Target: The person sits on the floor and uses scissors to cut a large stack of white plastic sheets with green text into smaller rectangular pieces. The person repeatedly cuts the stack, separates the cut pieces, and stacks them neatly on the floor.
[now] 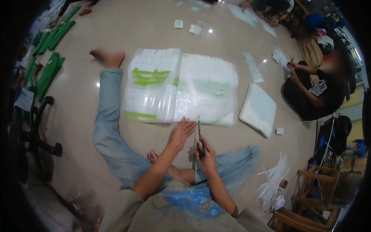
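Note:
My right hand grips the black handles of a pair of scissors, whose blades point away from me and look closed. Beside the blades, my left hand has its fingers stretched out and slightly blurred, with nothing held. Its fingertips are by the near edge of the plastic sheets; whether they touch is unclear. Two side-by-side stacks of clear plastic sheets lie on the floor: a left stack with white and bright green print, and a right stack with white and pale green print.
At right lie a square pile of white sheets, a narrow strip and white offcuts. A seated person holds scissors there. Wooden stools stand lower right. Green folded bundles and a black chair base are left.

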The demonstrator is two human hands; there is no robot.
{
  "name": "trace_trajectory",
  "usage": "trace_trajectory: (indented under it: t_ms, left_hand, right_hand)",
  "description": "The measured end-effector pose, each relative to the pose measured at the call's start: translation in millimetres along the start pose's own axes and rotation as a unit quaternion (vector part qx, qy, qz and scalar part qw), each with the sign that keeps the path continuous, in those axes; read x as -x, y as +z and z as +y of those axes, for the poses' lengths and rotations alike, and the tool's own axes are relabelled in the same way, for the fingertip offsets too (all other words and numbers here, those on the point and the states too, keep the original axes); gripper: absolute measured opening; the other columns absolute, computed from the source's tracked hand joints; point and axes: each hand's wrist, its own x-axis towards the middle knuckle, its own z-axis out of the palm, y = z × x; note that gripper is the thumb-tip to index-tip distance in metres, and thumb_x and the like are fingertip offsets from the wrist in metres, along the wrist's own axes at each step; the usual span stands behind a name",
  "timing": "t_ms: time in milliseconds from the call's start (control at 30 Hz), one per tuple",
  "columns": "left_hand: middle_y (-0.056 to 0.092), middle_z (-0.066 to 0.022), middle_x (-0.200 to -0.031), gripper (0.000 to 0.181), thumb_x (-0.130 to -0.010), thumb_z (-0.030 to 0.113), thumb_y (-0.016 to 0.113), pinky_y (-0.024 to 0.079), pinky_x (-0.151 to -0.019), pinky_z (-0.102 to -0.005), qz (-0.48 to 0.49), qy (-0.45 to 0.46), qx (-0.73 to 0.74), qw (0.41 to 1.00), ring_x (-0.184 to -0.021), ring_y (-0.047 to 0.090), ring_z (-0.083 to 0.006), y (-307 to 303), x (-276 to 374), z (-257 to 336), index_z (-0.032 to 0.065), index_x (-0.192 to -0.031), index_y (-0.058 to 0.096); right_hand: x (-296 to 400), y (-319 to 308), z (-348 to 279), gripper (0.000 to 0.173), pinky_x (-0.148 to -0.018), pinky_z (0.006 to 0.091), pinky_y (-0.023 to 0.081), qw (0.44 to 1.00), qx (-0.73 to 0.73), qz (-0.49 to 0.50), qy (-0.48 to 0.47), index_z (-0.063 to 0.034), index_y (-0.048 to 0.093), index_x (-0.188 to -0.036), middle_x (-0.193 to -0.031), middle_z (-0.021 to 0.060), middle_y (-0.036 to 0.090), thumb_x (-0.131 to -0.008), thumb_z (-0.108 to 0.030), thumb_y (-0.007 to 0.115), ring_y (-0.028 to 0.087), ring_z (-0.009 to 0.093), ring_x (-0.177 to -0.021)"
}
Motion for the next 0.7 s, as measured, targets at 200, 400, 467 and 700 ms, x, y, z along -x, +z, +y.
trace_trajectory:
  t_ms: [200, 400, 467, 700]
  left_hand:
    - [0.063, -0.0173, -0.118, 0.047, -0.098, 0.032, 0.062, 0.053, -0.094, -0.0359, 0.06, 0.006, -0.086, 0.994, -0.109, 0.065, -0.0264, 21, -15, 0, -0.0046, -0.125, 0.051]
    - [0.066, -0.0171, -0.109, 0.044, -0.093, 0.03, 0.07, 0.057, -0.08, -0.0316, 0.098, -0.003, -0.135, 0.986, -0.097, 0.07, -0.0254, 25, -13, -2, -0.0064, -0.115, 0.056]
    - [0.066, -0.0175, -0.108, 0.042, -0.093, 0.029, 0.069, 0.058, -0.079, -0.0312, 0.097, -0.003, -0.139, 0.986, -0.094, 0.071, -0.0253, 23, -14, -2, -0.0069, -0.113, 0.057]
    - [0.068, -0.0181, -0.105, 0.038, -0.093, 0.026, 0.069, 0.058, -0.079, -0.0313, 0.109, -0.005, -0.142, 0.984, -0.088, 0.072, -0.0259, 23, -16, -3, -0.0076, -0.108, 0.06]
  right_hand:
    - [52, 1, 4, 0.057, -0.059, 0.0231, 0.045, 0.999, -0.046, 0.001, 0.027, -0.0077, 0.037, -0.153, -0.088, 0.0052, 0.062, -0.101, -0.021, 0.058, 0.055, 0.01, -0.068]
    - [25, 6, 7, 0.056, -0.058, 0.0223, 0.043, 0.999, -0.035, 0.006, 0.02, -0.0079, 0.04, -0.151, -0.087, 0.0032, 0.062, -0.101, -0.023, 0.059, 0.054, 0.008, -0.068]
    - [11, 9, 7, 0.055, -0.058, 0.0217, 0.043, 0.999, -0.03, 0.002, 0.015, -0.0083, 0.042, -0.15, -0.087, 0.0026, 0.062, -0.101, -0.024, 0.06, 0.054, 0.007, -0.067]
    - [-7, 13, 10, 0.051, -0.057, 0.0203, 0.042, 1.0, -0.007, 0.004, 0.023, -0.012, 0.048, -0.148, -0.085, 0.0016, 0.061, -0.1, -0.023, 0.062, 0.052, 0.006, -0.066]
